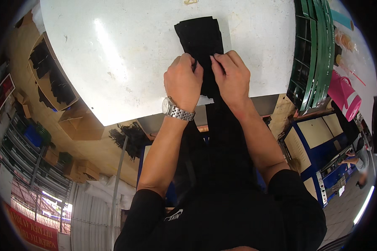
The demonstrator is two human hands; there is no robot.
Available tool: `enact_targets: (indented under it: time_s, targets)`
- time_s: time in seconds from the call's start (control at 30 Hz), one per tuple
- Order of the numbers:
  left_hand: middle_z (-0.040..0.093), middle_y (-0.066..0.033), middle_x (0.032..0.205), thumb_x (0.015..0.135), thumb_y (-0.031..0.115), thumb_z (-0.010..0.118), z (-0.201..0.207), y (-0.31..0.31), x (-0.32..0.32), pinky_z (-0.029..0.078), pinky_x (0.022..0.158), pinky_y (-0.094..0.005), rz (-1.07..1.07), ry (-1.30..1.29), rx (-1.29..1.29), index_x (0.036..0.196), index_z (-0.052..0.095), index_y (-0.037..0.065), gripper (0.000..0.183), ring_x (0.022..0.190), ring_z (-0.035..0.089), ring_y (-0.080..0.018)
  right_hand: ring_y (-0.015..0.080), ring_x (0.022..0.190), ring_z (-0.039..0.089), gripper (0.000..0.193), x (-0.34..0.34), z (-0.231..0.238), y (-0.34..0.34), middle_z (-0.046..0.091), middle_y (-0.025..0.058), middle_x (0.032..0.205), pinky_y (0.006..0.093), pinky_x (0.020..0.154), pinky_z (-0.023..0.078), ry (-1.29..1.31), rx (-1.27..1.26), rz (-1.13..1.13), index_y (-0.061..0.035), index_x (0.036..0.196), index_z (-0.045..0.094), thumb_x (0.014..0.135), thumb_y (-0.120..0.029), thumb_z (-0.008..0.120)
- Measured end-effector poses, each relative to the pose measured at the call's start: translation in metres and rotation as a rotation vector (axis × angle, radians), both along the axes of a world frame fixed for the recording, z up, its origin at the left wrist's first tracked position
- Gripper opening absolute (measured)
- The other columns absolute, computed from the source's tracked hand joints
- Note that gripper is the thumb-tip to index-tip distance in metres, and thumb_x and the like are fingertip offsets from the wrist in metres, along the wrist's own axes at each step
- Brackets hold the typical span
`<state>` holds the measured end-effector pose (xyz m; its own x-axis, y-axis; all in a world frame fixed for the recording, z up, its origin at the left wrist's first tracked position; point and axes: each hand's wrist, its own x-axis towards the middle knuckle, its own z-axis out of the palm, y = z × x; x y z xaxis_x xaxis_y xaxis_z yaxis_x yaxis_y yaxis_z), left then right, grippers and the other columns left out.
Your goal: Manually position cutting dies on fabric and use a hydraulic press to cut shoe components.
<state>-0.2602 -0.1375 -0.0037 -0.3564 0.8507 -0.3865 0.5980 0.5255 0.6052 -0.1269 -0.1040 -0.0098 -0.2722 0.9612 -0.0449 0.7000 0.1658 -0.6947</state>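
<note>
A stack of black folded cloth [200,35] lies on the white table [134,54], its layered far end pointing away from me. My left hand [182,79] is closed on the cloth's left edge, fingers curled in and thumb against it; a metal watch [178,111] is on that wrist. Opposite it, my right hand [232,77] pinches the right edge between thumb and forefinger. The cloth's near part runs between my wrists toward the table's near edge, where black clothing behind it makes its end hard to make out.
Green plastic crates [312,54] stand at the table's right edge, with a pink object [343,96] beyond. Open cardboard boxes [81,123] sit on the floor at left, one holding black pieces. A blue machine [314,142] and another person [361,161] are at right.
</note>
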Motion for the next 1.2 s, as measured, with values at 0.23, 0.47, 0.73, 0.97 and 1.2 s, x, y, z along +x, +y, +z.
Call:
enact_targets:
  time_s: [0.23,0.47,0.73,0.97,1.2]
  targets:
    - [0.067,-0.0158,0.072,0.082,0.009,0.073,0.007,0.012,0.000,0.051,0.058,-0.0390,0.006,-0.110,0.012,0.081,0.066,-0.001,0.012,0.063,0.066,-0.0319,0.0304,0.070,0.064,0.015,-0.001,-0.016,-0.004,0.059,0.0106,0.088,0.0389,0.059,0.054,-0.075,0.048,0.181,-0.0016,0.098,0.069,0.084,0.001,0.067]
    - [0.073,-0.0127,0.081,0.092,0.008,0.067,0.005,0.012,0.006,0.056,0.065,-0.0279,0.049,-0.292,0.023,0.104,0.065,-0.004,0.017,0.071,0.073,-0.0184,0.0320,0.081,0.068,0.030,0.017,-0.012,-0.006,0.066,0.0140,0.102,0.0377,0.068,0.057,-0.006,-0.001,0.168,-0.0016,0.113,0.069,0.083,0.000,0.068]
    - [0.068,-0.0131,0.079,0.098,0.008,0.062,-0.011,0.005,0.004,0.064,0.071,-0.0331,0.659,-0.876,0.034,0.130,0.038,-0.007,0.043,0.068,0.070,-0.0200,0.0286,0.094,0.072,0.027,0.016,-0.009,-0.018,0.072,0.0180,0.110,0.0339,0.081,0.058,0.066,-0.085,0.033,-0.0003,0.111,0.072,0.084,0.000,0.073]
    - [0.063,-0.0127,0.067,0.083,0.028,0.082,-0.018,0.014,-0.007,0.044,0.048,-0.0336,0.231,-0.241,-0.206,0.101,0.058,-0.006,0.045,0.052,0.057,-0.0187,0.0175,0.079,0.069,0.019,0.008,-0.022,-0.019,0.072,0.0128,0.101,0.0268,0.071,0.054,0.292,-0.192,-0.211,0.0019,0.103,0.072,0.084,0.001,0.074]
    - [0.057,-0.0138,0.066,0.081,0.038,0.083,-0.036,0.002,0.008,0.046,0.055,-0.0422,0.189,0.061,0.134,0.096,0.056,-0.004,0.053,0.056,0.054,-0.0342,0.0220,0.079,0.066,0.015,0.000,-0.025,-0.023,0.072,0.0109,0.098,0.0303,0.071,0.053,0.329,-0.049,-0.210,-0.0006,0.099,0.072,0.084,0.001,0.073]
